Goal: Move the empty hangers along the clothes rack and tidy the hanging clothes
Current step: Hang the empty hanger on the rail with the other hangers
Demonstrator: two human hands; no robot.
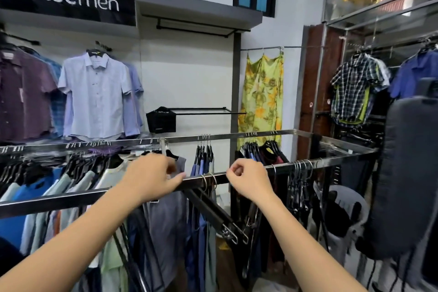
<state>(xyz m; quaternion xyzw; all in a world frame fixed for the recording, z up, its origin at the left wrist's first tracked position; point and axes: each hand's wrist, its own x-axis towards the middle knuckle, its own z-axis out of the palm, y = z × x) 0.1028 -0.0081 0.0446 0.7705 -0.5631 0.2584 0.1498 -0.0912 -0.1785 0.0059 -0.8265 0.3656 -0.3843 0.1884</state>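
A steel clothes rack's near rail (pixel 59 201) runs from lower left up to the right. My left hand (pixel 151 178) lies over this rail above a grey shirt (pixel 166 227), thumb along the front and fingers curled over the far side. Two empty black clip hangers (pixel 213 213) hang between my hands, their wire hooks (pixel 209 179) on the rail. My right hand (pixel 248 180) is just right of them at rail height, fingers curled into a loose fist with nothing visible in it. A bunch of empty hangers (pixel 301 180) hangs further right. Shirts (pixel 47 197) crowd the left.
The rack's far rail (pixel 237 136) carries dark tops and blue garments. Display shirts (pixel 94 92) hang on the back wall and a yellow floral dress (pixel 263 95) in the corner. A white plastic chair (pixel 343 211) and a dark padded object (pixel 407 161) stand to the right.
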